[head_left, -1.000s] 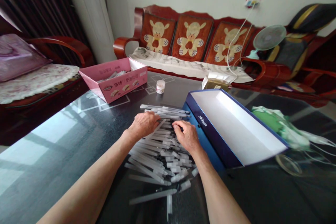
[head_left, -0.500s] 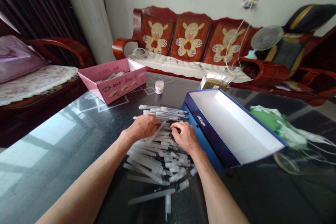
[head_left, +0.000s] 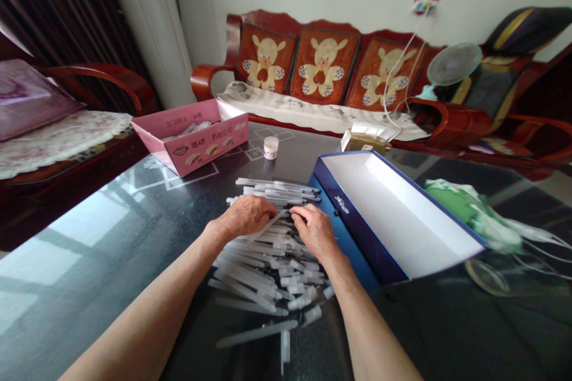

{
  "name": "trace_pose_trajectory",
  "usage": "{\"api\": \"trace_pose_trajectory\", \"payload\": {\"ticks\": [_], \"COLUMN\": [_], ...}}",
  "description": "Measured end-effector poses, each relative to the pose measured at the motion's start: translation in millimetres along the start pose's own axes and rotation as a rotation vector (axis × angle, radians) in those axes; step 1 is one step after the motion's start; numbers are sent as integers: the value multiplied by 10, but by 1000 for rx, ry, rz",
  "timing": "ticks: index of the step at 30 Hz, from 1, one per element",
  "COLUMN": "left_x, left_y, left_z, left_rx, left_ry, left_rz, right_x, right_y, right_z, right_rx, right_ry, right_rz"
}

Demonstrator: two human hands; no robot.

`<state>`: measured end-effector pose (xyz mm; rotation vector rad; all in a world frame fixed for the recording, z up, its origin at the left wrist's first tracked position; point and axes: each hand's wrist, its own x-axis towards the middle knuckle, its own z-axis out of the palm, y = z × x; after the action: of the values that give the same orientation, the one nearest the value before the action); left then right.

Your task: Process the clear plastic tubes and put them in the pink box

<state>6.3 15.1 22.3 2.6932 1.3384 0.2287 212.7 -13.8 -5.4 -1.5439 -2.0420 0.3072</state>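
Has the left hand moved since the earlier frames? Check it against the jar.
Yes, slightly. The fingertips of the left hand have edged right, toward the blue box, judged against the small white-lidded jar.

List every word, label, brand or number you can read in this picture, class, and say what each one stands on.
Pink carton, front panel: "奶油", then characters too blurred to read; a shorter Chinese word beside it is also unclear.
Pink carton, rear panel: Chinese print, too blurred to read.
Dark blue box, long side: white logo, too blurred to read.
Small white jar: nothing legible.
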Motion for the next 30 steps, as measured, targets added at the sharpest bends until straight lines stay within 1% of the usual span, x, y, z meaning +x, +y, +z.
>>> {"api": "trace_pose_trajectory", "payload": {"ticks": [2,4,8,10,15,21,24,30], "left_x": [0,1,0,0,-2,8,18,7], "left_y": [-4,-1,23,33,15,-18,-13,24], "left_z": [10,14,16,22,50,73,55,37], "left_rx": [-7,-12,16,40,35,-83,-155,-93], "left_ry": [-20,-19,53,68,35,107,117,85], "left_rz": [36,37,-46,-73,-11,49,71,16], "right_x": [-4,-6,-10,-12,-19,-7,8,14], "right_y": [-30,-56,-86,-93,-107,-91,-75,-62], "right_z": [-5,-9,4,18,40,-1,-23,-25], "right_rx": [-37,-55,-83,-94,-89,-43,-2,21], "right_ry": [-29,-51,-48,-39,-34,-62,-79,-59], "right_rz": [9,28,70,89,111,135,152,144]}}
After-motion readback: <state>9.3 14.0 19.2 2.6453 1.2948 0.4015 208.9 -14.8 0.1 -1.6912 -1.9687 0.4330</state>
